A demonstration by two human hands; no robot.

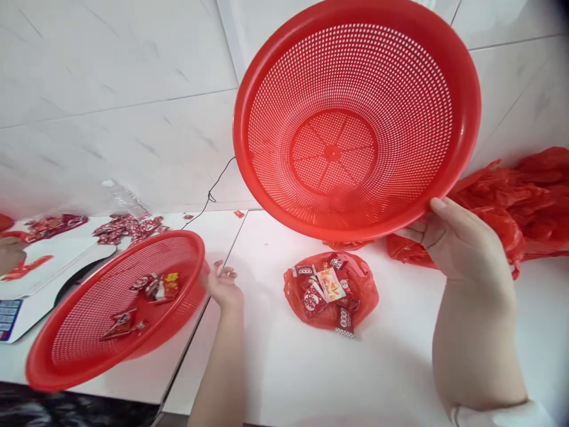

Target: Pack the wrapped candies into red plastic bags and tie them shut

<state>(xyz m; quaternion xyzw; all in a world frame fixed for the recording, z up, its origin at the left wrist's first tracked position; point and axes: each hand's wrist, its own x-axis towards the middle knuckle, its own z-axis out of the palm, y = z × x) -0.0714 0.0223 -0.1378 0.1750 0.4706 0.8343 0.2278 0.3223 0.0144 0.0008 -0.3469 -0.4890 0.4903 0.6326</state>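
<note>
My right hand [466,240] grips the rim of an empty red plastic colander [331,151], thumb on top and fingers underneath. The colander is tilted up, so its perforated inside faces me. At the lower left, a second red colander [75,332] holds several wrapped snacks [164,287]. My left hand [224,284] is at that colander's right side, fingers loosely apart, its edge against the wall. Between my arms lies an open red plastic bag [296,305] with wrapped snacks and a pale printed card [331,284] on top.
Crumpled red bags [533,201] lie at the right by the tiled wall. Small red packets [127,228] and a clear plastic bottle [127,198] are at the back left. Another person's hand [11,255] is at the far left. A black cord [211,196] runs along the wall.
</note>
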